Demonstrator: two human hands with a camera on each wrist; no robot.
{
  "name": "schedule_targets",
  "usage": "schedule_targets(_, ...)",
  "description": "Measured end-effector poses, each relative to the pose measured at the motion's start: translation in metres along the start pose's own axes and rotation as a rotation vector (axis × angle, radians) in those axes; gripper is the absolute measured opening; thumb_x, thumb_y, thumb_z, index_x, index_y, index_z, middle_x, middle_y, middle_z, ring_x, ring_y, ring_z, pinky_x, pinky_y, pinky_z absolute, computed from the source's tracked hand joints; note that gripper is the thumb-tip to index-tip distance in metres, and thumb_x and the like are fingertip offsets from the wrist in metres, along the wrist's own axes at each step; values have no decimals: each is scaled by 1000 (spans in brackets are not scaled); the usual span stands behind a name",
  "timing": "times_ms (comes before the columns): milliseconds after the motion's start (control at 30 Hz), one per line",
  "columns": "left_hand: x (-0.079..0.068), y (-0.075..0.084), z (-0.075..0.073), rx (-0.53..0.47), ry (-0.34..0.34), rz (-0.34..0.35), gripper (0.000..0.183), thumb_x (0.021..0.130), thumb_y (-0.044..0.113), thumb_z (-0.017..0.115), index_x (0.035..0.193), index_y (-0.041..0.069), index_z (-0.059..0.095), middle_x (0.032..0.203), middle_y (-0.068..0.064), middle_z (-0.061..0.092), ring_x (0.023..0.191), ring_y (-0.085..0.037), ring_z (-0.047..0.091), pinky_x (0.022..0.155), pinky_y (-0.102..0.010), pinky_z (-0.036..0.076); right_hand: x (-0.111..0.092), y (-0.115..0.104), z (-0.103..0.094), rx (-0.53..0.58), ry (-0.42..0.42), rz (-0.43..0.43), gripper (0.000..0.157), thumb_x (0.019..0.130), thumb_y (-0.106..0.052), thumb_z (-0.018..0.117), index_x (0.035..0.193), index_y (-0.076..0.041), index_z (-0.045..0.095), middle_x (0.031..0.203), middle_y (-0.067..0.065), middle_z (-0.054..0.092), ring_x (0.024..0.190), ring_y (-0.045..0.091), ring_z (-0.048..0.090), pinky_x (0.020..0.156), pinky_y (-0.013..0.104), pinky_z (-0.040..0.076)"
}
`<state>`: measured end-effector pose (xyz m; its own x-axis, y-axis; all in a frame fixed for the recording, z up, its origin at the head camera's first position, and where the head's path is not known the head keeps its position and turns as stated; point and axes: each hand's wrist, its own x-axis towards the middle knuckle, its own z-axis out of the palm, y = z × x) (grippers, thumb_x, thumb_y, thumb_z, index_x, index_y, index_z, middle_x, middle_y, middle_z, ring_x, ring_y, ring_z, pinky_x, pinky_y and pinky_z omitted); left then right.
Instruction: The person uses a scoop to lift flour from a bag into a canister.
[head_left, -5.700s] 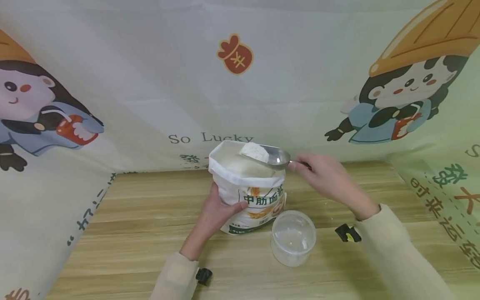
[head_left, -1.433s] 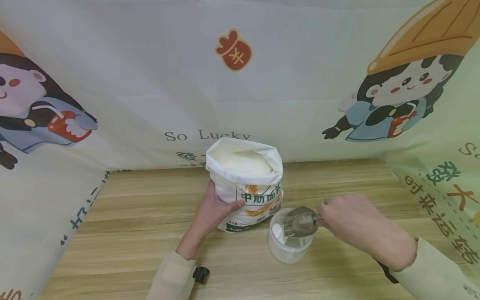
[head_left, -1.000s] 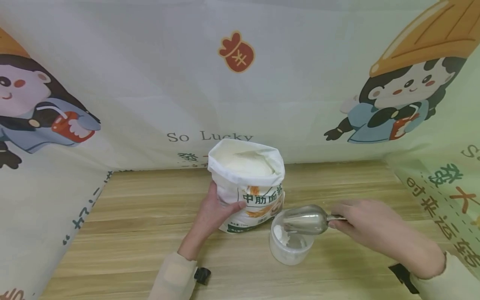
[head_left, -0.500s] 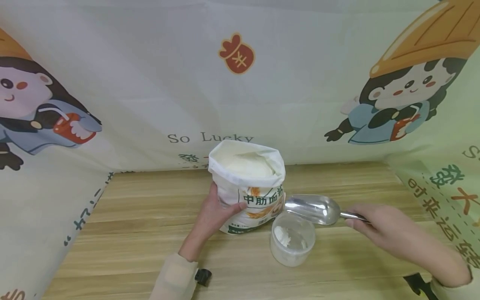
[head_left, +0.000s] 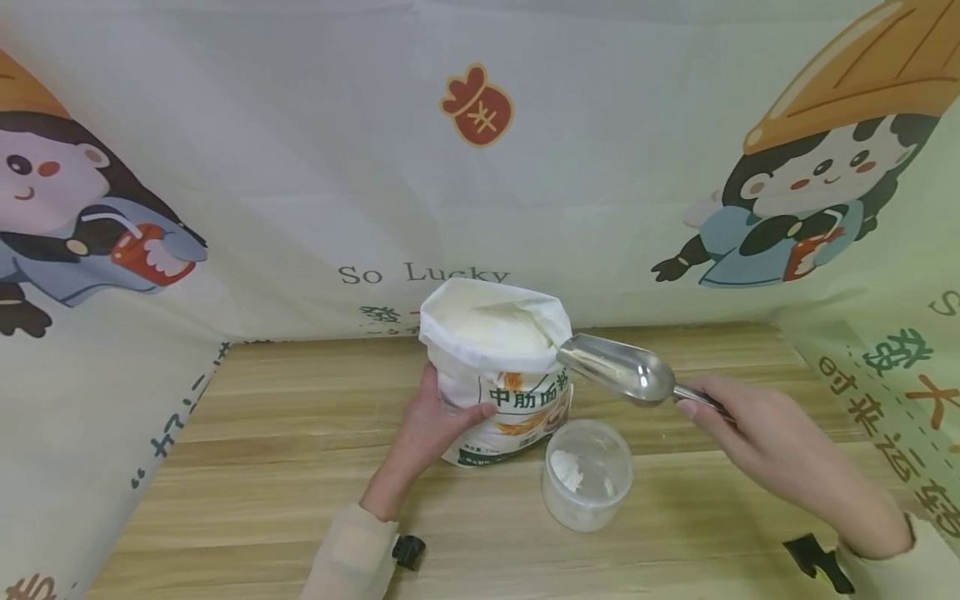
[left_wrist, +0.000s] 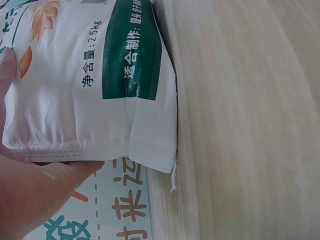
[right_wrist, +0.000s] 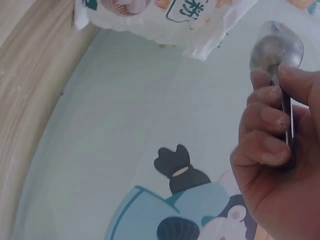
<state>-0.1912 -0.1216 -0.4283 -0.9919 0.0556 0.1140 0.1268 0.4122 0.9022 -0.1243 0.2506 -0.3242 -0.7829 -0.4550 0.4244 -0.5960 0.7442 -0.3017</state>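
Observation:
A white bag of flour (head_left: 487, 392) stands upright with its top rolled back and pale flour (head_left: 498, 327) showing inside. My left hand (head_left: 427, 429) grips its left side, thumb across the printed front; the left wrist view shows fingers (left_wrist: 75, 170) at the bag's edge. My right hand (head_left: 757, 429) holds a metal scoop (head_left: 633, 375) by its handle. The scoop's tip is at the right rim of the bag, and its bowl looks bare. A clear plastic tub (head_left: 587, 510) stands below it with a small heap of flour (head_left: 567, 471) inside.
The bag and tub stand on a wood-grain tabletop (head_left: 262, 467). Printed cloth walls (head_left: 600, 167) rise at the back and both sides, close behind the bag. Dark straps (head_left: 408, 552) sit by both sleeves.
Earlier the scoop carried flour above the bag, then tipped over the tub, where a heap now lies. Since then it has lifted off the tub and up to the bag's rim. The left hand stays put.

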Motion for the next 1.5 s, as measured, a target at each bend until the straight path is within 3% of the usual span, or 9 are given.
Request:
schedule_targets(133, 1, 0, 1, -10, 1, -5, 103, 79, 27, 91, 158, 11, 26, 137, -20, 60, 127, -37, 57, 111, -57, 44, 10, -7, 2, -29, 46, 8, 10, 102, -14, 66, 110, -11, 71, 70, -15, 42, 63, 2, 43, 53, 23, 36)
schedule_targets(300, 1, -1, 1, -5, 4, -5, 101, 80, 27, 91, 157, 10, 28, 135, -19, 61, 126, -37, 58, 111, -57, 44, 27, -15, 5, -71, 46, 36, 6, 101, -18, 68, 103, -12, 70, 68, -12, 42, 61, 6, 42, 53, 25, 35)
schedule_targets(633, 0, 1, 1, -11, 6, 5, 100, 80, 25, 91, 156, 9, 29, 134, -19, 62, 125, -37, 58, 111, -57, 45, 61, -30, 5, -166, 13, 19, 16, 100, -23, 71, 97, -8, 70, 68, -5, 49, 59, 11, 43, 50, 28, 35)
schedule_targets(867, 0, 1, 0, -23, 7, 8, 101, 79, 24, 91, 157, 10, 28, 134, -19, 62, 125, -37, 58, 111, -57, 44, 86, -44, 4, -211, -65, 18, 19, 102, -25, 68, 91, -8, 69, 65, -4, 47, 55, 14, 43, 47, 30, 35)
schedule_targets(1167, 0, -1, 0, -33, 4, 12, 99, 79, 26, 91, 156, 10, 30, 133, -18, 62, 124, -37, 59, 111, -57, 44, 104, -53, 4, -256, -83, 2, 33, 100, -21, 69, 70, -14, 57, 59, -3, 41, 52, 14, 40, 44, 28, 30)
schedule_targets(1500, -1, -1, 0, -28, 3, 17, 100, 80, 26, 91, 156, 10, 29, 136, -18, 61, 126, -37, 58, 111, -58, 44, 113, -60, 4, -287, -147, 29, 37, 98, -21, 73, 66, -15, 54, 60, -2, 42, 53, 15, 41, 45, 28, 30)
